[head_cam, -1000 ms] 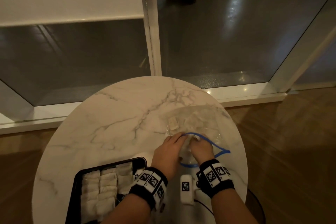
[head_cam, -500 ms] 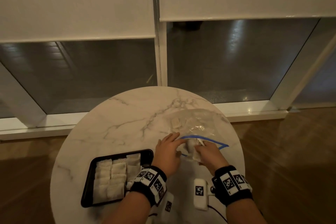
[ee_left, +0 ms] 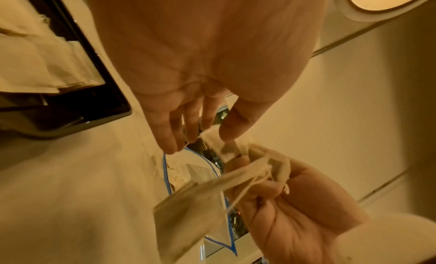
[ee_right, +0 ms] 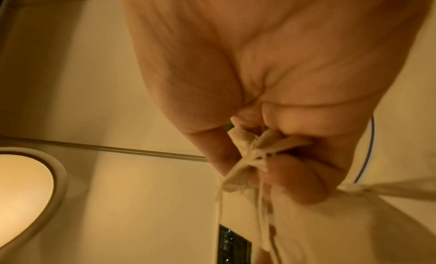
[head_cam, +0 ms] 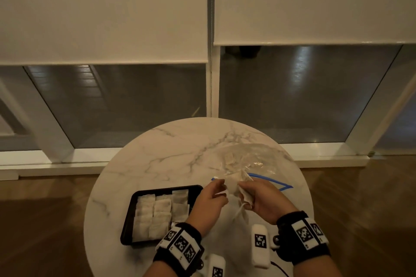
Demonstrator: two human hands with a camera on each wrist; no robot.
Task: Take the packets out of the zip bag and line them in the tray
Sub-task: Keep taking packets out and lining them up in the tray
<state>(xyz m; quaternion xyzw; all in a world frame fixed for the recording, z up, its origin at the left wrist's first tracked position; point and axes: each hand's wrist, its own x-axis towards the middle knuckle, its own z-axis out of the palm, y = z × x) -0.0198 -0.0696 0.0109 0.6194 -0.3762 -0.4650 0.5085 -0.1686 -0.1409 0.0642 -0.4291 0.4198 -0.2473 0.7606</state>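
While both hands sit above the near side of the round marble counter (head_cam: 157, 164), my right hand (head_cam: 261, 198) has its fingers (ee_right: 295, 176) curled tight round a bunch of packets (ee_left: 257, 173), strings dangling under the fist. My left hand (head_cam: 209, 200) pinches a small paper tag (ee_left: 226, 146) between thumb and fingertips, other fingers loosely extended; tag sits right against the bunch in the right hand, can't tell if it's attached to one of those packets. Zip bag (head_cam: 254, 159) lies on the counter just beyond both hands, clear plastic, blue zip edge (head_cam: 270, 181) gaping open toward me, a few packets still visible inside toward its far left side. Black tray (head_cam: 128, 220) sits on the counter left of my left hand, near but not touching it, with white packets lined (head_cam: 155, 211) in roughly three columns; right column looks shorter and less neat. Wrist bands with printed markers on both forearms. Window with half-lowered blinds behind the counter, wood floor around it.
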